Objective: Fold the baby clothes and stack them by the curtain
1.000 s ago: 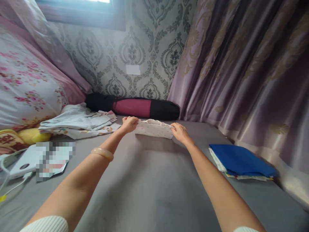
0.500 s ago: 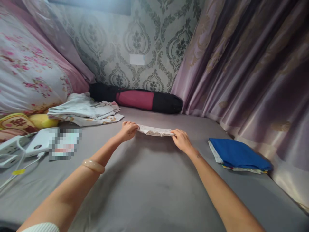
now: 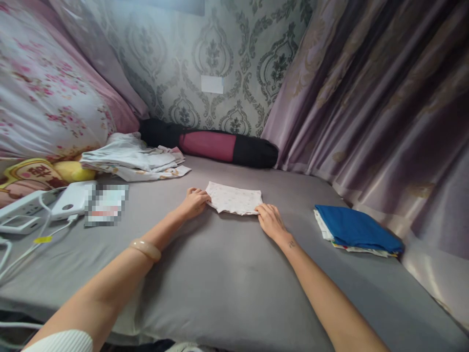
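A folded white cloth garment [image 3: 234, 198] with a faint small print lies flat on the grey bed sheet [image 3: 227, 274]; its exact kind does not show. My left hand [image 3: 197, 202] pinches its left edge near the front corner, with the fingers closed. At the front right corner my right hand [image 3: 270, 219] has its fingers bent together over the cloth edge. The near edge between the hands looks slightly uneven.
To the right lies a folded stack topped by blue cloth [image 3: 357, 227]. Loose white clothes [image 3: 135, 159] are heaped back left, before a black and red long bag [image 3: 208, 145]. A power strip [image 3: 27, 210], white device [image 3: 73, 200] and cables lie left. Curtains [image 3: 366, 107] hang right.
The folded garment was held up edge-on between both hands; now it lies flat on the sheet with its top face showing. Both hands have come down with it. The view has shifted slightly.
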Available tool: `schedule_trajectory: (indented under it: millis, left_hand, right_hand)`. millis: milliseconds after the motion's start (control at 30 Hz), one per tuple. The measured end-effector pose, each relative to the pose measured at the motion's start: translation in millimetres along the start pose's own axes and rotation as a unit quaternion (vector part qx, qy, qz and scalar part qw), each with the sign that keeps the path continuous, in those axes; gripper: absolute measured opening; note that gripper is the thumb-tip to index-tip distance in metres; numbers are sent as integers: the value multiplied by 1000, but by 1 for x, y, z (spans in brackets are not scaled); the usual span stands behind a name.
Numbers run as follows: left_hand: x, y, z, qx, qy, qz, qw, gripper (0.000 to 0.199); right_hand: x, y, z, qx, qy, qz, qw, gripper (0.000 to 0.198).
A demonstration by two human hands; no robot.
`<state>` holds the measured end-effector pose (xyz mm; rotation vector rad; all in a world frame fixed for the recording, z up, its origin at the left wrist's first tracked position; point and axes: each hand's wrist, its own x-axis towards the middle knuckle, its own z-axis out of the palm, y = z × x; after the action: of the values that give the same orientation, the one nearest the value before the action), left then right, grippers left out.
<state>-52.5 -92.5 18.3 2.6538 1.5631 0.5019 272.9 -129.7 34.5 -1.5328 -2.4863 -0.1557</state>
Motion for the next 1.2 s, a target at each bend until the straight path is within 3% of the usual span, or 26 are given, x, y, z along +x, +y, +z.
schedule_trajectory:
  millis: [433,567,733,833,1000,1200]
  left_hand:
    - [-18,8,-12,2,14,39,999,36]
    - [-22,11,-12,3,-15,27,1000,35]
    - [-15,20,-25,12,-60,-2,998,20]
    - [-1,34,-28,30,-54,-49,997,35]
    - [33,64,-5,26,-19,-99,995,30]
    - [57,82,34,34,-37,-79,996,40]
  right_hand:
    - [-20,-4,-2,7,18,-37,999,26]
    - [-25,-6,-4,11,-3,-29,1000,31]
    - [-16,-6,-11,32,-42,13,999,31]
    - [4,-13,-12,42,-52,70,995,31]
    - [48,-38,0,70,-8,81,994,42]
    - [71,-58,23,96,-62,96,989,51]
